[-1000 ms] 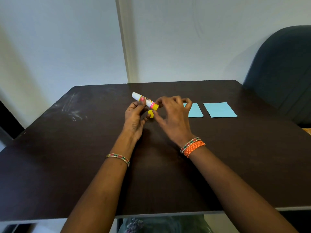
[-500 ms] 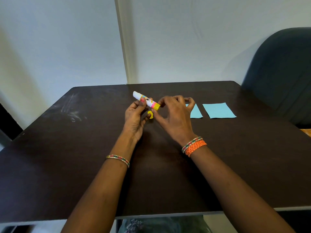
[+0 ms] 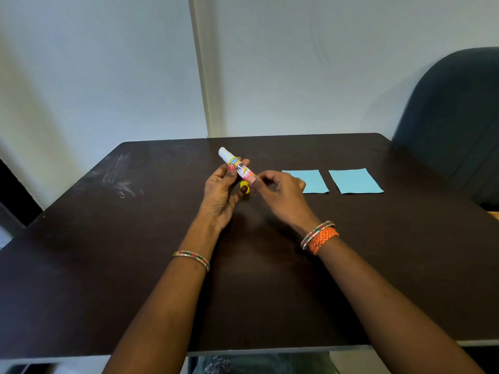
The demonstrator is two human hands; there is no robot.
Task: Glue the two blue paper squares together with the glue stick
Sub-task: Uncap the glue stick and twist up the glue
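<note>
A white glue stick [image 3: 237, 164] with a yellow and pink label is held tilted above the dark table [image 3: 121, 265], its white end pointing up and away. My left hand [image 3: 220, 195] grips its middle, thumb on the label. The fingertips of my right hand [image 3: 280, 195] pinch the stick's lower end. A small yellow piece [image 3: 243, 188], perhaps the cap, shows just below the stick between my hands. Two blue paper squares lie flat side by side to the right: the near one [image 3: 310, 180] partly behind my right hand, the other [image 3: 355, 180] fully visible.
A dark upholstered chair [image 3: 453, 125] stands at the table's far right corner. A pale wall runs behind the table's back edge. Whitish smears [image 3: 118, 179] mark the tabletop at the left.
The glue stick has tilted more upright in my left hand. My right hand's fingers have closed over its lower end and uncovered more of the nearer blue square.
</note>
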